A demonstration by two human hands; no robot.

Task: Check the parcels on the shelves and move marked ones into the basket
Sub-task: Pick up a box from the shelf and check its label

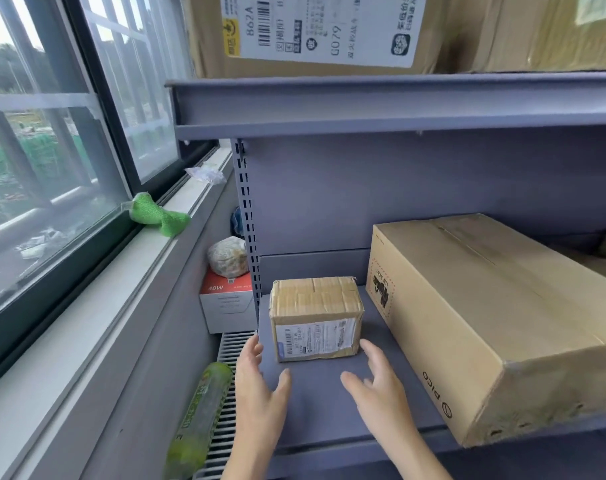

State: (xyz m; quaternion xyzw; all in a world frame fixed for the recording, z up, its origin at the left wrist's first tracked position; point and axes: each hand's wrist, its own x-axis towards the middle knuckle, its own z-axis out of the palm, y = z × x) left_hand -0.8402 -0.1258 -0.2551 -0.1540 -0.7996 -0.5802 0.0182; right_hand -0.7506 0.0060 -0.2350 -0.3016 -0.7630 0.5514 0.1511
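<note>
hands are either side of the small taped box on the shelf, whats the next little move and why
Probably close both hands onto the sides of the small parcel. The left hand and right hand are open and flank it without gripping, its label faces forward, and the large box beside it stands apart, leaving finger room.

The small parcel's label (pixel 316 338) print is too small to read.

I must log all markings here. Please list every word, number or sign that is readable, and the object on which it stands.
"862A" and "G079": white label of the top-shelf carton; its smaller print is unreadable.
"PICO": end of the large carton.
"UN 3481": its red-bordered sticker, hard to read.
"48W": red and white box.
Small parcel label: too blurred.
Green roll: print unreadable.
</note>
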